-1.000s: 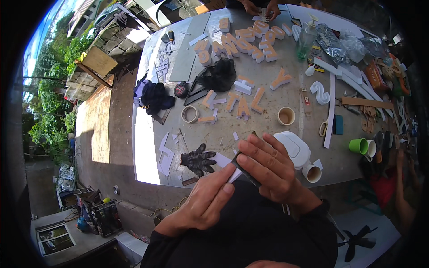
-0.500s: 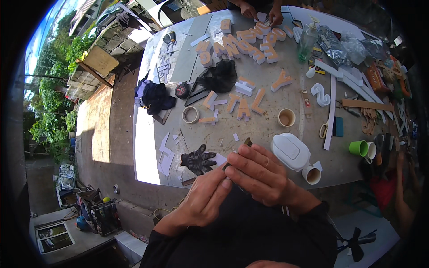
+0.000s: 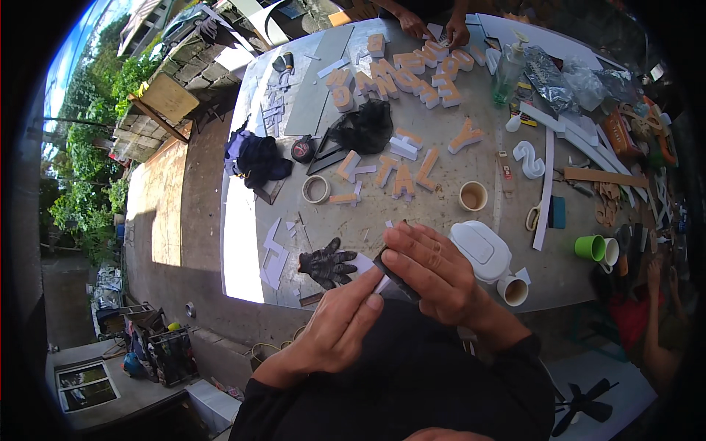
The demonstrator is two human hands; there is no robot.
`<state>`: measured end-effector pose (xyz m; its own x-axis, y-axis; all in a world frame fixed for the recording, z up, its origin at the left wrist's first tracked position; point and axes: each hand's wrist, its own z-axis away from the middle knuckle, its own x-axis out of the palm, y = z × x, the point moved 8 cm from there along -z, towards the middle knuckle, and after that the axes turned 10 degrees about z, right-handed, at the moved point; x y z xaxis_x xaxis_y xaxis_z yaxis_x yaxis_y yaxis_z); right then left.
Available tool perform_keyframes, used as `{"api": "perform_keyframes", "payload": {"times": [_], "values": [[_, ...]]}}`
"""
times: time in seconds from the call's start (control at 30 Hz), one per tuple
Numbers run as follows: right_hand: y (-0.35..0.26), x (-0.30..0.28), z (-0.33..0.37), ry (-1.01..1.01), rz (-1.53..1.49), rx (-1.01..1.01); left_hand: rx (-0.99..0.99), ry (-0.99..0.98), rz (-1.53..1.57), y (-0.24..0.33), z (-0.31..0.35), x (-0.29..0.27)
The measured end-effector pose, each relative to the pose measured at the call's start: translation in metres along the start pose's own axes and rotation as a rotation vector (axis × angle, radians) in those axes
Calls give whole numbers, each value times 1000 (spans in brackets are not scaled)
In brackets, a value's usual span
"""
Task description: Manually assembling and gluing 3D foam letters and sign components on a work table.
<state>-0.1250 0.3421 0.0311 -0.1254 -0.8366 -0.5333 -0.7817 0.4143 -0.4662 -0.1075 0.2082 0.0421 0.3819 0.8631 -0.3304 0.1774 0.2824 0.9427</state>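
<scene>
In front of my chest, my left hand [image 3: 340, 322] pinches a small white piece [image 3: 382, 286] between thumb and fingers. My right hand [image 3: 434, 278] is closed over a dark flat strip [image 3: 398, 275], which lies against the white piece; the palm side is hidden. Just beyond my left hand rests a black work glove [image 3: 328, 264] on the metal table [image 3: 441, 173]. White cut-out scraps [image 3: 273, 257] lie left of the glove. A white lidded container [image 3: 482, 251] stands beyond my right hand, next to a cup [image 3: 512, 291].
Block letters with tan faces [image 3: 403, 181] spread across the table, more of them farther back. A tape roll [image 3: 316, 189], a brown-filled cup [image 3: 473, 195], scissors [image 3: 533, 217] and a green cup [image 3: 589, 246] stand around. Another person's hands [image 3: 457, 33] work at the far edge.
My right hand has shifted slightly and tilted, so more of the dark strip and the white piece shows. My left hand stays nearly in place.
</scene>
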Motion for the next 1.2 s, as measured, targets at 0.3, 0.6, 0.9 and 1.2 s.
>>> {"api": "perform_keyframes", "payload": {"times": [0.3, 0.6, 0.9, 1.2], "values": [[4, 2, 2, 2, 22, -7, -61, -25, 74, 1, -6, 0], [-1, 4, -2, -6, 36, -15, 126, 57, -100, 8, -8, -6], [76, 45, 33, -367, -594, 849, -208, 37, 236, -7, -9, -12], [62, -16, 36, 171, -469, 544, 154, 116, -307, 23, -8, -10]]}}
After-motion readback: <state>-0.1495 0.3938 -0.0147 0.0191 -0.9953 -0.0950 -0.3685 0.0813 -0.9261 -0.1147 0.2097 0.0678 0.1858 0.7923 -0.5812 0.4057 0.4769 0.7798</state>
